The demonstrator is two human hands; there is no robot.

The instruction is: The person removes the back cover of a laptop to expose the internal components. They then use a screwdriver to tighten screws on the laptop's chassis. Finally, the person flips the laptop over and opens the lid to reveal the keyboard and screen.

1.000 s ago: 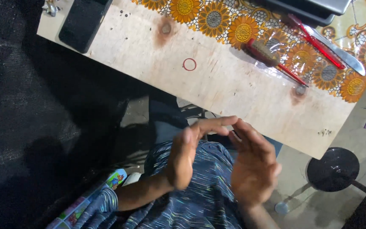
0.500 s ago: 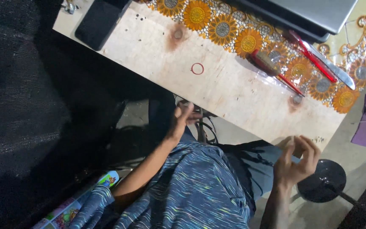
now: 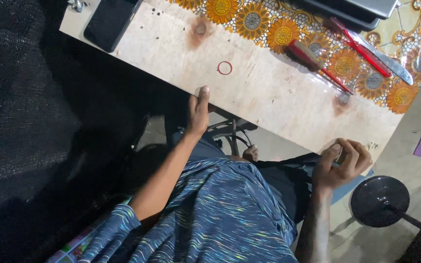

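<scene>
Now left hand (image 3: 198, 114) gripping counter (image 3: 274, 92) edge, thumb on top, as if bracing; right hand (image 3: 339, 163) fingers curled shut at corner, contents unclear; red ring (image 3: 224, 67) near

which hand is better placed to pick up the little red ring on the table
Left, most likely. The left hand grips the near edge of the wooden table just below the red ring. The right hand is curled at the table's far corner, well away from the ring.

Head camera, steeply down, near
</scene>
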